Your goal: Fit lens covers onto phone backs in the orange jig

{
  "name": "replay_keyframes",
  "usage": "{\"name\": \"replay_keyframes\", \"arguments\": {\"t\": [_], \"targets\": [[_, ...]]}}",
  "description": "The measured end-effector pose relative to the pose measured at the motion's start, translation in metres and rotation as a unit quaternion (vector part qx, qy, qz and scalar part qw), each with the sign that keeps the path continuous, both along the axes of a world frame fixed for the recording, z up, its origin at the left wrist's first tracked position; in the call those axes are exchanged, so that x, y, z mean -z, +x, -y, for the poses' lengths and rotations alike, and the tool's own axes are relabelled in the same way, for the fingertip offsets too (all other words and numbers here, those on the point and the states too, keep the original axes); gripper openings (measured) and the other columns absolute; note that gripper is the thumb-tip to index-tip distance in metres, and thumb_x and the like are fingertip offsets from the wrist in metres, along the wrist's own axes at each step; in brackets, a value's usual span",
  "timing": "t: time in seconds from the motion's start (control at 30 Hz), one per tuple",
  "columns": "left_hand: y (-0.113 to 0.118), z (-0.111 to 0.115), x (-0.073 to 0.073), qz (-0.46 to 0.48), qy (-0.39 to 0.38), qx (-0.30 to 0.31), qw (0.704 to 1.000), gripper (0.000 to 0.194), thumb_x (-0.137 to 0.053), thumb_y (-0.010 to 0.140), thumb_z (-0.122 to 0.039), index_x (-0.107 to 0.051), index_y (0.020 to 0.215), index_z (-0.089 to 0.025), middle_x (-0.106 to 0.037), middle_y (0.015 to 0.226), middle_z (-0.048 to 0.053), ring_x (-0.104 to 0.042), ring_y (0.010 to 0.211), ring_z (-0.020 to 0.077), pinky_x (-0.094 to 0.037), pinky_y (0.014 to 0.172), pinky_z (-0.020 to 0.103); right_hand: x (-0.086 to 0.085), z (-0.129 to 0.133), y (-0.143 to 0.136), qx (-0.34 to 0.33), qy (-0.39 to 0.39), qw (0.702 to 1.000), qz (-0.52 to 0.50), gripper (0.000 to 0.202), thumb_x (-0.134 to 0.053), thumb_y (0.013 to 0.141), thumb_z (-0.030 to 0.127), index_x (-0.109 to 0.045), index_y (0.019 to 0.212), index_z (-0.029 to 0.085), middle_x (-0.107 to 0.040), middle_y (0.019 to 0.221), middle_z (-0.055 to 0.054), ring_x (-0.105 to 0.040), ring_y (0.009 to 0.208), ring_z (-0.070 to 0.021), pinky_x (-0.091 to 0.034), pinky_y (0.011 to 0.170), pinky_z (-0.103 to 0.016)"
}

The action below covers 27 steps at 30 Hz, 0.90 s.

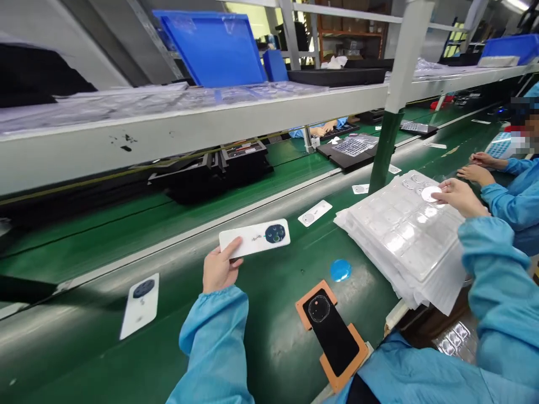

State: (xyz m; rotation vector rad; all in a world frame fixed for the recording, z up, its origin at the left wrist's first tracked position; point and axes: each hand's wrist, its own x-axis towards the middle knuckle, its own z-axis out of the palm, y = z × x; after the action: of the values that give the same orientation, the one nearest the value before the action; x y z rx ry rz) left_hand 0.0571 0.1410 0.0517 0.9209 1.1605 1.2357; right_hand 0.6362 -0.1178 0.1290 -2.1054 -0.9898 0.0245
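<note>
A white phone back cover [255, 238] is held over the green conveyor belt [105, 336] while a round lens piece [430, 194] is picked from stacked trays.

The cover is gripped at its near end by the left hand [219, 269], fingers closed on it, above the belt's middle. The right hand [458, 196] is pinched on the white round piece over the stack of clear blister trays [404, 241] at the belt's right edge. An orange-framed black jig [332, 334] is seen at the near edge, a blue disc [340, 270] just beyond it, and another white cover [141, 304] lies to the left.
</note>
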Motion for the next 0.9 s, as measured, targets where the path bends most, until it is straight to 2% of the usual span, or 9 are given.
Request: {"name": "replay_keyframes", "arguments": {"t": [0.07,0.1,0.2,0.27,0.4,0.5,0.6,0.73,0.9], "targets": [[-0.006,0.033,-0.004,0.084,-0.015,0.008,0.996,0.034,-0.09,0.06,-0.024,-0.068,0.081,-0.01,-0.067,0.075,0.003,-0.051,0.054,0.0071,-0.021,0.033,0.013,-0.004,0.007,-0.048,-0.092,0.039,0.992,-0.083,0.035,-0.08,0.081,0.028,-0.069,0.111,0.016,-0.075,0.089,-0.01,-0.071,0.072,-0.0184,-0.056,0.063,-0.029],[-0.007,0.049,-0.005,0.116,-0.03,0.006,0.993,0.031,-0.089,0.062,-0.022,-0.068,0.081,-0.009,-0.067,0.074,0.003,-0.052,0.052,0.0066,-0.022,0.032,0.012,-0.003,0.012,-0.077,-0.142,0.053,0.98,-0.128,0.041,-0.083,0.079,0.035,-0.07,0.114,0.018,-0.076,0.096,-0.01,-0.072,0.073,-0.0195,-0.058,0.063,-0.03],[-0.008,0.093,-0.003,0.234,-0.077,-0.032,0.969,0.019,-0.081,0.076,-0.018,-0.071,0.091,-0.011,-0.074,0.084,0.005,-0.059,0.056,0.0066,-0.024,0.031,0.009,0.013,0.02,-0.166,-0.272,0.016,0.947,-0.169,0.038,-0.085,0.077,0.05,-0.073,0.1,0.021,-0.074,0.084,-0.007,-0.073,0.067,-0.0225,-0.062,0.059,-0.032],[-0.005,0.116,0.003,0.303,-0.111,-0.058,0.945,0.011,-0.072,0.087,-0.019,-0.071,0.097,-0.014,-0.076,0.089,0.006,-0.062,0.058,0.0067,-0.027,0.031,0.008,0.037,0.018,-0.215,-0.359,-0.009,0.914,-0.191,0.032,-0.081,0.082,0.05,-0.072,0.095,0.022,-0.075,0.082,-0.005,-0.074,0.07,-0.0239,-0.065,0.064,-0.034],[-0.001,0.155,0.02,0.336,-0.203,-0.06,0.918,0.008,-0.063,0.096,-0.019,-0.07,0.097,-0.015,-0.075,0.08,0.002,-0.06,0.049,0.0062,-0.032,0.031,0.011,0.108,-0.008,-0.281,-0.472,-0.017,0.863,-0.178,0.017,-0.071,0.091,0.041,-0.071,0.091,0.024,-0.078,0.091,-0.004,-0.077,0.086,-0.0251,-0.067,0.079,-0.038],[-0.005,0.177,0.029,0.343,-0.203,-0.077,0.914,0.006,-0.067,0.096,-0.021,-0.069,0.096,-0.015,-0.074,0.078,0.001,-0.063,0.05,0.0065,-0.031,0.03,0.011,0.154,-0.034,-0.304,-0.554,-0.004,0.819,-0.15,0.014,-0.06,0.095,0.03,-0.07,0.087,0.024,-0.08,0.104,-0.004,-0.077,0.101,-0.0266,-0.065,0.086,-0.042],[-0.015,0.191,0.034,0.351,-0.174,-0.115,0.913,0.008,-0.067,0.096,-0.022,-0.069,0.101,-0.016,-0.075,0.081,0.001,-0.064,0.052,0.0061,-0.032,0.031,0.011,0.179,-0.051,-0.31,-0.611,0.012,0.784,-0.107,0.02,-0.054,0.094,0.02,-0.071,0.083,0.024,-0.079,0.109,-0.005,-0.072,0.116,-0.0284,-0.062,0.094,-0.048],[-0.023,0.203,0.041,0.343,-0.162,-0.14,0.915,0.012,-0.07,0.094,-0.022,-0.068,0.104,-0.017,-0.076,0.083,0.0,-0.064,0.052,0.006,-0.034,0.033,0.012,0.188,-0.055,-0.308,-0.652,0.038,0.756,-0.038,0.032,-0.047,0.093,0.008,-0.074,0.089,0.025,-0.077,0.116,-0.004,-0.06,0.135,-0.0291,-0.055,0.105,-0.057],[-0.021,0.208,0.046,0.32,-0.156,-0.137,0.924,0.02,-0.073,0.09,-0.02,-0.069,0.109,-0.018,-0.076,0.087,0.0,-0.069,0.059,0.0095,-0.04,0.037,0.014,0.177,-0.045,-0.305,-0.659,0.046,0.75,-0.003,0.044,-0.043,0.09,0.002,-0.077,0.102,0.027,-0.072,0.129,-0.003,-0.056,0.139,-0.0283,-0.051,0.11,-0.059]]}}
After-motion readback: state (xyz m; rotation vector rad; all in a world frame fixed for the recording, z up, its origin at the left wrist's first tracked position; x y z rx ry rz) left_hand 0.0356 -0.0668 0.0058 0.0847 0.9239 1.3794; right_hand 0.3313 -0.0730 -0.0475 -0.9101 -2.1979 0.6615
